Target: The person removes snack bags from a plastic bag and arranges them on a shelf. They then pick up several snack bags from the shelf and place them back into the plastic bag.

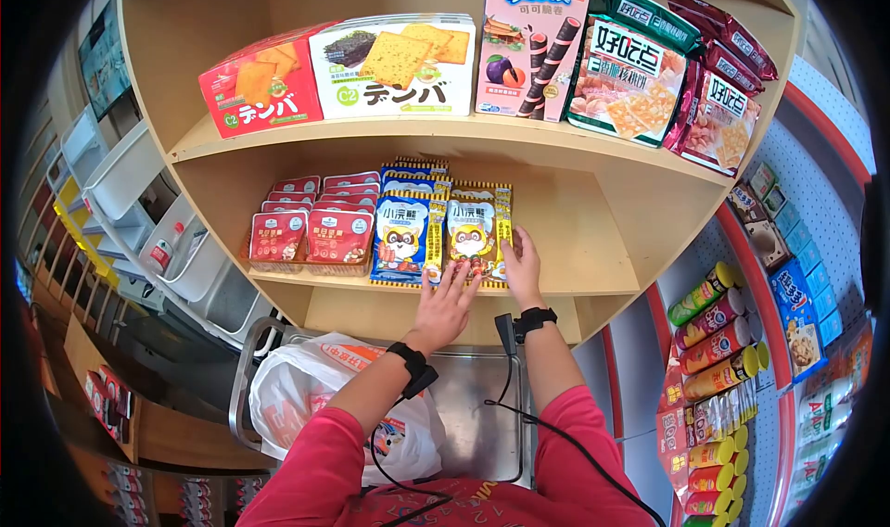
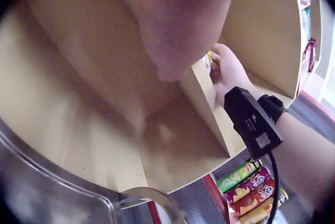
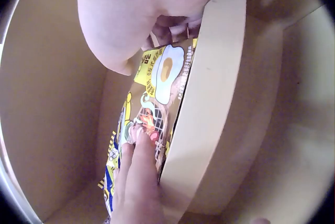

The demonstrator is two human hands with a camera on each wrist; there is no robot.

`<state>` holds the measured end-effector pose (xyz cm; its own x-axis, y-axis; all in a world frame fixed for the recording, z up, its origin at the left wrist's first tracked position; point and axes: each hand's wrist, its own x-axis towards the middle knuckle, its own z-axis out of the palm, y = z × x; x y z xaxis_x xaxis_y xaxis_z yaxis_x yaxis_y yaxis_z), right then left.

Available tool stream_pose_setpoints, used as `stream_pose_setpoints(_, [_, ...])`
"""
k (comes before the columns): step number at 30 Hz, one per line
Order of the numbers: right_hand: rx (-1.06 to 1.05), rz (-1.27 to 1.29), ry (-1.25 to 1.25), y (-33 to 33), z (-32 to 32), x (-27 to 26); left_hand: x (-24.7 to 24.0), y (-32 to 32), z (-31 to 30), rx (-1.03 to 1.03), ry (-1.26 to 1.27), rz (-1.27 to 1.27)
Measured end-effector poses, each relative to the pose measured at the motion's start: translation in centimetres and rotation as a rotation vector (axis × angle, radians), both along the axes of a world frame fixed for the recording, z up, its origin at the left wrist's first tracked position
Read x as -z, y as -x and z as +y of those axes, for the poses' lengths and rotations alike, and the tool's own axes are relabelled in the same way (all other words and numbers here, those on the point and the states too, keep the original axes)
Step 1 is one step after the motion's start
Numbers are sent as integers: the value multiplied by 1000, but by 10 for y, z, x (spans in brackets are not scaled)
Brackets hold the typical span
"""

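Observation:
A gold snack packet [image 1: 470,214] with a cartoon bear stands at the front of a row on the middle shelf, next to blue snack packets [image 1: 400,219] of the same kind. My left hand [image 1: 443,312] reaches up to its lower front, and in the right wrist view straight left fingers [image 3: 140,169] touch the printed face. At the packet's right edge is my right hand [image 1: 522,272], thumb toward the front and fingers along the side. The right wrist view shows the right fingertips partly hidden behind the palm. Blurred, the left hand [image 2: 183,19] fills the top of the left wrist view.
Red snack packs [image 1: 340,235] stand in stacked rows left of the blue packets. Boxes and bags line the upper shelf [image 1: 408,130]. Below is a metal cart [image 1: 477,416] bearing a white plastic bag [image 1: 301,393]. Snack tubes [image 1: 718,342] hang at right. Cables run from both wrists.

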<state>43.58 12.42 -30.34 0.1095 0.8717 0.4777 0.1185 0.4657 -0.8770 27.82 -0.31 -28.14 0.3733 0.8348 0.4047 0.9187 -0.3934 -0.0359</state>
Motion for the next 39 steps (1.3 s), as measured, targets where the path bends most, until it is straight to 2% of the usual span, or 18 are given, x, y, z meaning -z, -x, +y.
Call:
stream_pose_setpoints(10, [91,-37,1,1,-3,-4,5,4,-5,4,-27,-39])
stream_pose_setpoints(25, [8,41,48,1,-7,-8,6,-2,3,-35,-35,-27])
stream_pose_setpoints(34, [141,-80,-10,2,-10,-11,8,-3,3,-41,-50,-29])
stream_pose_setpoints(39, [132,-71,-17,2,-8,-10,6,-2,1,-37,-38,-19])
